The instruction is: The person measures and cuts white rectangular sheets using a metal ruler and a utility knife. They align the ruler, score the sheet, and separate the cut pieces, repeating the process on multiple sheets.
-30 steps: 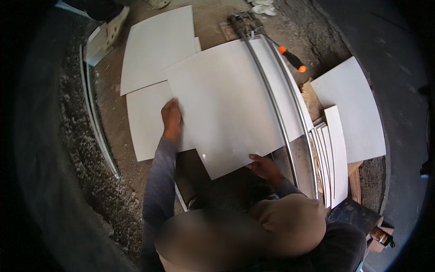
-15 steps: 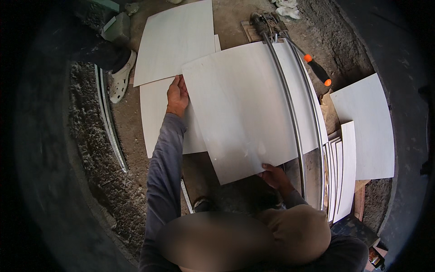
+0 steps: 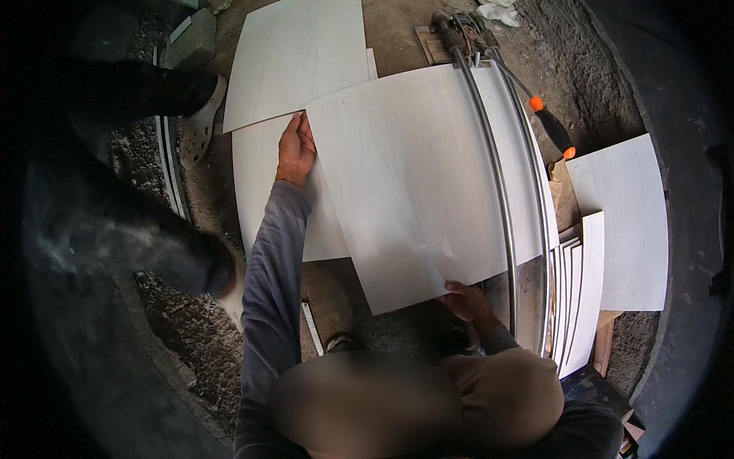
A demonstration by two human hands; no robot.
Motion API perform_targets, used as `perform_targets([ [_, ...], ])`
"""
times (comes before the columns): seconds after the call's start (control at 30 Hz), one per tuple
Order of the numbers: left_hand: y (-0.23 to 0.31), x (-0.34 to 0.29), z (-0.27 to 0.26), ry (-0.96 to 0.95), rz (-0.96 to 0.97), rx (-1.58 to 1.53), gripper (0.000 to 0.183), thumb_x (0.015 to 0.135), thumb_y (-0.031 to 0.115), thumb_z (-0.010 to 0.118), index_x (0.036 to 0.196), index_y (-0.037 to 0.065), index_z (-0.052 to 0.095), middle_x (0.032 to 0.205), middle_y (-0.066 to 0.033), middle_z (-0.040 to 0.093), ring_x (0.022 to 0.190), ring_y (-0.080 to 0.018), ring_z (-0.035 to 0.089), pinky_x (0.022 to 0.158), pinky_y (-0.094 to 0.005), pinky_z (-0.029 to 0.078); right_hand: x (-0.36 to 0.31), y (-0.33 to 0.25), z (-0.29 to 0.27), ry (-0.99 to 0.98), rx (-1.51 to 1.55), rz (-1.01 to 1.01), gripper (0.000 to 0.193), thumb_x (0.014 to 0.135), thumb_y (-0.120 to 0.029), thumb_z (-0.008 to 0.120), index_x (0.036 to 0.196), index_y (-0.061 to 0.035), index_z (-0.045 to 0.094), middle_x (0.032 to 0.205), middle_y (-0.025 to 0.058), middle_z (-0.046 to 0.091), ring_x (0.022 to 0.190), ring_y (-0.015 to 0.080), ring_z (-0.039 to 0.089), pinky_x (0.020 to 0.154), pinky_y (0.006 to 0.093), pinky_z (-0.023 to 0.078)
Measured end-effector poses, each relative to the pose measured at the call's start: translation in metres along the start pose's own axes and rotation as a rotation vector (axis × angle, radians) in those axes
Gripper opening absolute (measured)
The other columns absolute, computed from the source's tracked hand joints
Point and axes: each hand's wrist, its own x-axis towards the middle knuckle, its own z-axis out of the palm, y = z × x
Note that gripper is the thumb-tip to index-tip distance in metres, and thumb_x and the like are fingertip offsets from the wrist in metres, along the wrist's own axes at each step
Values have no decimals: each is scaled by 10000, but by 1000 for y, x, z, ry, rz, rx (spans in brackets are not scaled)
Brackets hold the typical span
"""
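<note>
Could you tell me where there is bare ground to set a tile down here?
Bare dirt shows below the held tile, between the left sleeve and right hand. The right is crowded: cutter rails, stacked tiles.

No packages, labels, signs or screens in sight here.
Looking down from the head camera, nothing in view is wrapped or boxed, nothing carries a sticker or tag that can be made out, no board or notice stands anywhere, and no display glows from edge to edge of the picture.
</note>
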Motion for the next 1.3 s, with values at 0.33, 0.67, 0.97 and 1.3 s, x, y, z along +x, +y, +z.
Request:
perform_targets([
  [0.33, 7, 21, 11, 53, -33, 33, 265, 1088, 251, 513, 1177, 9, 575, 1128, -107, 711, 1071, -196, 693, 961, -321, 573, 6, 8, -16, 28, 37, 45, 521, 954, -107, 673, 1421, 8, 474, 1389, 154, 573, 1297, 307, 547, 1120, 466, 422],
  [0.67, 12, 25, 23, 102, -30, 171, 344, 1102, 253, 471, 1140, -28, 665, 1150, -116, 714, 1045, -181, 672, 984, -330, 552, 0, -3, 3, -17, 40, 10, 548, 935, -92, 696, 1425, -22, 460, 1389, 144, 557, 1326, 310, 515, 1137, 467, 413],
  [0.97, -10, 30, 43, 522, 233, 388, 262, 1038, 196, 560, 1084, -19, 703, 1091, -128, 721, 985, -255, 676, 883, -392, 562, 0, -4, 9, -18, 48, -11, 583, 933, -105, 702, 1437, -19, 422, 1421, 159, 525, 1357, 329, 490, 1152, 499, 402],
  [1.3, 25, 31, 58, 384, 9, 379, 284, 1028, 319, 512, 1095, 54, 589, 1102, -104, 748, 967, -223, 627, 906, -397, 479, -2, -6, 16, -67, 28, -25, 503, 962, -116, 657, 1410, 13, 466, 1360, 148, 588, 1290, 289, 547, 1090, 449, 438],
])
